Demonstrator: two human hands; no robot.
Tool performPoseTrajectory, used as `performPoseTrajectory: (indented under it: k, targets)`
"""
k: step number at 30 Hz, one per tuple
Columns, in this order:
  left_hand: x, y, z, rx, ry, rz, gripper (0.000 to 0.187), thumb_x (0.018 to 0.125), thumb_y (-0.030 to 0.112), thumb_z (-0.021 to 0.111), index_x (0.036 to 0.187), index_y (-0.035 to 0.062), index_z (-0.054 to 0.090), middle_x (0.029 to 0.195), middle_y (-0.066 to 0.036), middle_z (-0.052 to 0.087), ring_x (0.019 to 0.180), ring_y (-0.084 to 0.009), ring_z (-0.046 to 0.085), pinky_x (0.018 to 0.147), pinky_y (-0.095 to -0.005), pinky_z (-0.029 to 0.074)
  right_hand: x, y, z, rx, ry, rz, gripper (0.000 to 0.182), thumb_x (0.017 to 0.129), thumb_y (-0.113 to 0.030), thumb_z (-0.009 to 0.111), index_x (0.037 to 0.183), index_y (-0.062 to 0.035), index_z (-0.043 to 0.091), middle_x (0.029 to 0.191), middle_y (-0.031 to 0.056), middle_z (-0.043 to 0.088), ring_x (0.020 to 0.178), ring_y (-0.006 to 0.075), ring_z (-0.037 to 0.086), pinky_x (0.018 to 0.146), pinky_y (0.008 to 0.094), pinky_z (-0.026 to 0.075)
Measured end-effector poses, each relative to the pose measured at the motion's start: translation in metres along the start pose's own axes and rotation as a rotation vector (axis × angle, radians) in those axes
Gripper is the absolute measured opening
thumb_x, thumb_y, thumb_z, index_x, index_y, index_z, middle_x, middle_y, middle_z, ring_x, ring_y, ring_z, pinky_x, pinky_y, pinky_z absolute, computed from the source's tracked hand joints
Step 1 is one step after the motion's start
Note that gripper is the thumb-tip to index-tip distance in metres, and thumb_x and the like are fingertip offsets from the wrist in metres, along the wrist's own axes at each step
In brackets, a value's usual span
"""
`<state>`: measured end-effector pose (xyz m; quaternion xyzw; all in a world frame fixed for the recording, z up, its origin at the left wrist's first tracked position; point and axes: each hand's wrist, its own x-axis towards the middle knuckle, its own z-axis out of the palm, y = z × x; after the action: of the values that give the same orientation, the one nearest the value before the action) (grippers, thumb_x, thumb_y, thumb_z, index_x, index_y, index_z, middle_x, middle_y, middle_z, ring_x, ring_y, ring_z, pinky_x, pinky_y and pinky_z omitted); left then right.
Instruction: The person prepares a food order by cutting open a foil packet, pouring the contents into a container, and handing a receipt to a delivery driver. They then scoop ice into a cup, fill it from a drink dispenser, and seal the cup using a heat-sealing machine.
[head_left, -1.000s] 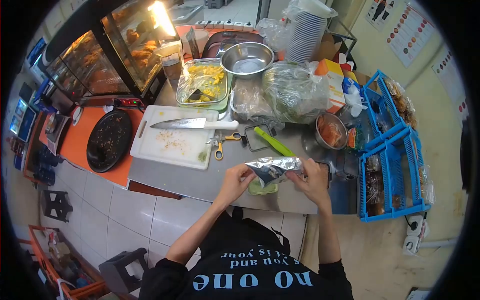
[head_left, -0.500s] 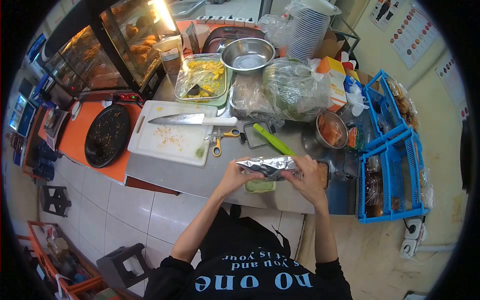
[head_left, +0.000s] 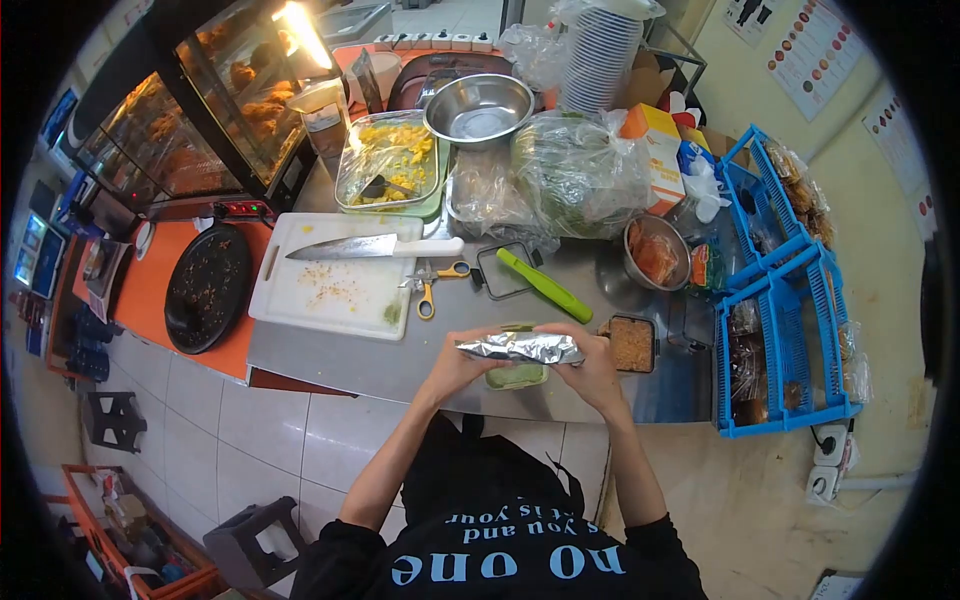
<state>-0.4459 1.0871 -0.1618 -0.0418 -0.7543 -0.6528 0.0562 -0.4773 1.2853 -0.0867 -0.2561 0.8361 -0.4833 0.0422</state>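
Between my two hands is a flat foil-wrapped package [head_left: 521, 348], held level above the front edge of the steel counter. My left hand [head_left: 450, 366] grips its left end, and my right hand [head_left: 592, 372] is closed round the right end. Partly hidden under the package, a small container of green paste [head_left: 517, 377] sits on the counter. A container of brown crumbs [head_left: 630, 345] stands just beyond my right hand. Past the package lie a bright green utensil [head_left: 545, 285], a clear dark-rimmed lid [head_left: 503, 271] and yellow-handled scissors [head_left: 430, 288].
On the left, a knife [head_left: 350, 247] rests on a white cutting board [head_left: 275, 300], beside a black pan [head_left: 208, 288]. Behind are a tray of yellow food [head_left: 392, 160] and a steel bowl [head_left: 480, 110]. Blue baskets [head_left: 785, 335] and a bowl of reddish food [head_left: 655, 252] are right.
The foil package has come slightly lower and nearer my body, with both hands still on it. The crumb container shows more fully. The camera view has shifted a little.
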Motion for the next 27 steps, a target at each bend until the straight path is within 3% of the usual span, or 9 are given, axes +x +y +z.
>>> performPoseTrajectory:
  k: [3,12,16,17,18,20,25,26,27]
  targets:
    - [0.001,-0.012,-0.002,0.082,-0.035,0.052,0.018,0.069,-0.001,0.068,0.087,0.0003,0.066,0.079,-0.008,0.068,0.071,-0.0112,0.062,0.066,-0.0242,0.049,0.000,0.005,0.005,-0.058,0.035,-0.084,0.031,0.067,0.001,0.065,0.097,-0.0075,0.067,0.090,0.0123,0.067,0.074,0.0254,0.064,0.067,0.0310,0.049]
    - [-0.001,-0.011,0.005,-0.045,0.008,0.117,0.015,0.069,0.000,0.065,0.084,0.0004,0.066,0.079,-0.007,0.068,0.069,-0.0122,0.063,0.063,-0.0244,0.049,-0.004,-0.001,0.011,-0.121,0.029,-0.125,0.015,0.067,-0.005,0.065,0.081,-0.0064,0.068,0.075,0.0094,0.066,0.069,0.0245,0.063,0.062,0.0323,0.048]
    - [-0.005,0.001,-0.006,-0.024,-0.091,0.039,0.021,0.068,0.001,0.066,0.089,0.0015,0.066,0.085,-0.008,0.068,0.074,-0.0152,0.064,0.066,-0.0250,0.049,-0.016,0.012,0.012,-0.222,0.061,-0.350,0.011,0.067,-0.012,0.068,0.077,-0.0107,0.067,0.078,0.0056,0.066,0.072,0.0225,0.064,0.061,0.0311,0.049]
    - [-0.006,0.013,-0.012,0.102,-0.130,0.009,0.029,0.069,0.001,0.065,0.098,0.0027,0.064,0.098,-0.010,0.065,0.089,-0.0182,0.062,0.074,-0.0273,0.049,-0.020,0.011,0.010,-0.246,0.062,-0.427,0.010,0.067,-0.013,0.068,0.077,-0.0118,0.067,0.079,0.0046,0.066,0.073,0.0221,0.064,0.061,0.0307,0.049]
    - [-0.005,0.000,-0.014,0.168,-0.076,0.238,0.043,0.070,0.000,0.064,0.112,0.0053,0.057,0.115,-0.011,0.057,0.102,-0.0216,0.057,0.083,-0.0305,0.046,-0.024,0.010,0.008,-0.269,0.061,-0.506,0.010,0.067,-0.015,0.069,0.076,-0.0128,0.066,0.080,0.0035,0.066,0.074,0.0216,0.064,0.061,0.0303,0.049]
    - [-0.022,0.015,-0.035,0.137,-0.120,-0.048,0.047,0.079,0.003,0.059,0.124,0.0052,0.046,0.126,-0.012,0.048,0.108,-0.0208,0.052,0.088,-0.0335,0.045,-0.039,0.007,0.000,-0.408,0.049,-0.585,0.011,0.069,-0.018,0.069,0.079,-0.0164,0.066,0.086,0.0001,0.066,0.079,0.0187,0.063,0.064,0.0293,0.049]
    - [-0.067,0.038,-0.040,-0.679,-0.236,-0.734,0.046,0.089,0.014,0.055,0.130,0.0021,0.037,0.125,-0.011,0.047,0.106,-0.0153,0.052,0.087,-0.0313,0.046,-0.056,-0.019,0.002,-0.514,-0.009,-0.763,0.016,0.070,-0.020,0.068,0.086,-0.0225,0.068,0.091,-0.0059,0.064,0.083,0.0131,0.059,0.071,0.0288,0.045]
    - [-0.070,0.046,-0.036,-0.813,-0.244,-0.847,0.046,0.090,0.015,0.054,0.130,0.0013,0.036,0.122,-0.011,0.049,0.105,-0.0141,0.052,0.086,-0.0305,0.046,-0.053,-0.019,0.009,-0.541,-0.005,-0.805,0.017,0.070,-0.022,0.067,0.087,-0.0227,0.068,0.092,-0.0072,0.064,0.084,0.0124,0.058,0.075,0.0291,0.044]
    - [-0.070,0.044,-0.038,-0.771,-0.216,-0.834,0.046,0.089,0.015,0.055,0.129,0.0012,0.037,0.120,-0.010,0.050,0.104,-0.0137,0.052,0.086,-0.0295,0.046,-0.048,-0.020,0.019,-0.571,0.004,-0.852,0.017,0.071,-0.023,0.067,0.088,-0.0229,0.068,0.092,-0.0086,0.063,0.086,0.0117,0.056,0.078,0.0295,0.043]
